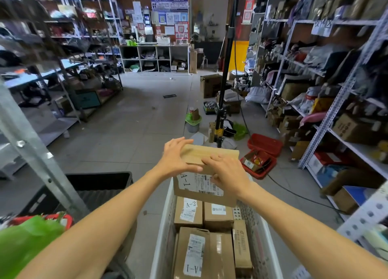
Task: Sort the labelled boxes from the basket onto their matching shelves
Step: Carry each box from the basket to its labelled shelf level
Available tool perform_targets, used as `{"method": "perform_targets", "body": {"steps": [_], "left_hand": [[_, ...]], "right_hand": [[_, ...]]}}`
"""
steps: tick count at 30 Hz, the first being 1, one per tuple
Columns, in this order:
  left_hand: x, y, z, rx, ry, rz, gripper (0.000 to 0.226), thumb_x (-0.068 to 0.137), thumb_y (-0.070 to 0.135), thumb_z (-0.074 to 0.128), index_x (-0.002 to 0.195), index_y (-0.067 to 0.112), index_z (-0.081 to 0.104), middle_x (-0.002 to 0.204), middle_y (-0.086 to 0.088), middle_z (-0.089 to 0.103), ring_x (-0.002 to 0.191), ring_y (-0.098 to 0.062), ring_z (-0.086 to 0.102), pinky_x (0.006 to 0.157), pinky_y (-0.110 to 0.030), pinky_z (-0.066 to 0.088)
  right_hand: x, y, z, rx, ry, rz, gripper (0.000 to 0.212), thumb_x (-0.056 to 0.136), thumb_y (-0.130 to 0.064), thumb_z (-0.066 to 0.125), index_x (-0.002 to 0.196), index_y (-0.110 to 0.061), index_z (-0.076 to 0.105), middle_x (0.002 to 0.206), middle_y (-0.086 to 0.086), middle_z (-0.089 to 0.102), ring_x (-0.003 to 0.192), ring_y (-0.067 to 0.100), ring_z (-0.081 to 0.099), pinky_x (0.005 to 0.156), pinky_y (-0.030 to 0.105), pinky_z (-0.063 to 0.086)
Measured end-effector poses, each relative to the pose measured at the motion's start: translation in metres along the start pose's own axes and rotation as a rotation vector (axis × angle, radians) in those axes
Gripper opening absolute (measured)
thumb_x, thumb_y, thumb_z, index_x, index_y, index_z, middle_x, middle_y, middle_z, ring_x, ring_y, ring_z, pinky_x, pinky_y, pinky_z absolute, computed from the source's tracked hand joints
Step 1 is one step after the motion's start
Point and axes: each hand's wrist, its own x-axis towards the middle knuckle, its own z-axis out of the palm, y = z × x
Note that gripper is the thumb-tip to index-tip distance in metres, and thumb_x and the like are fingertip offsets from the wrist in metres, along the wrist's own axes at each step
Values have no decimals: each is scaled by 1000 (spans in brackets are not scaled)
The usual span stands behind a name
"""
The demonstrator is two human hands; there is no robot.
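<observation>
**A:** Both your hands are on the A-1 box (217, 152), tipped up at the far end of the white basket (165, 215), just beyond the A-2 box (188, 212).

**B:** Your left hand (176, 157) clamps the left corner, fingers over the far edge and thumb on the near one. Your right hand (227, 171) lies flat on top, pressing, curled round nothing.

**A:** Whether its underside rests on the pile or hangs free is hard to say from here.

**B:** It's stiff cardboard, probably light for its bulk. I'd move your right hand to the right-hand edge and carry it by opposite sides.
</observation>
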Motion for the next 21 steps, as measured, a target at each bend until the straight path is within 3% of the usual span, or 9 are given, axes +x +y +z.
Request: {"method": "perform_targets", "body": {"steps": [4,6,8,11,14,16,18,19,21], "left_hand": [[15,10,2,373,-294,21,125,56,53,85,152,34,7,161,-1,4,147,-28,-5,115,-61,7],[19,11,6,314,-362,5,130,55,48,87,153,30,3,158,-2,17,145,-30,13,114,-56,20],[19,12,12,237,-327,-12,122,53,47,87,150,28,16,141,1,40,127,-22,42,101,-38,39],[12,13,24,160,-197,-102,104,52,53,84,140,30,32,124,5,50,107,-16,52,85,-30,43],[0,5,35,-156,-87,-278,101,51,56,84,136,30,35,122,8,51,107,-15,54,89,-33,47],[-9,-1,37,-498,-41,-382,112,48,53,87,142,31,30,127,4,54,107,-18,60,92,-41,52],[-19,-3,37,-774,-18,-442,120,53,41,88,150,35,17,128,-4,57,102,-26,67,89,-49,54],[-24,-1,36,-847,-12,-441,115,60,34,87,150,37,15,126,-8,59,100,-29,68,87,-49,55],[-32,6,33,-871,-22,-424,91,74,26,79,144,41,22,121,-11,63,96,-29,70,83,-46,57]], "right_hand": [[4,9,-11,-174,-35,-216,48,53,-9,78,97,-21,64,82,0,61,74,23,58,59,29,29],[9,10,-20,-142,-129,-252,44,60,-5,73,100,-22,64,88,0,62,82,24,56,66,32,33],[15,14,-30,-72,-213,-204,40,72,-1,65,107,-20,64,100,-1,64,94,23,56,71,32,34],[18,24,-31,18,-211,-45,38,80,0,63,116,-13,61,118,3,62,114,23,53,81,30,44],[14,29,-17,-41,54,221,80,67,-13,84,137,-4,45,144,17,43,137,35,34,108,45,38],[10,26,-13,209,81,512,111,65,-30,87,149,-3,19,154,20,21,143,38,18,116,49,23],[7,20,-7,743,-64,738,110,73,-37,82,150,-4,11,149,12,31,140,32,28,114,45,28],[5,16,-3,998,-144,772,98,76,-39,79,149,-6,23,138,2,46,134,27,42,111,44,36],[2,16,10,1147,-119,785,76,69,-51,79,133,-19,53,123,-6,65,115,19,62,102,47,47]]}}
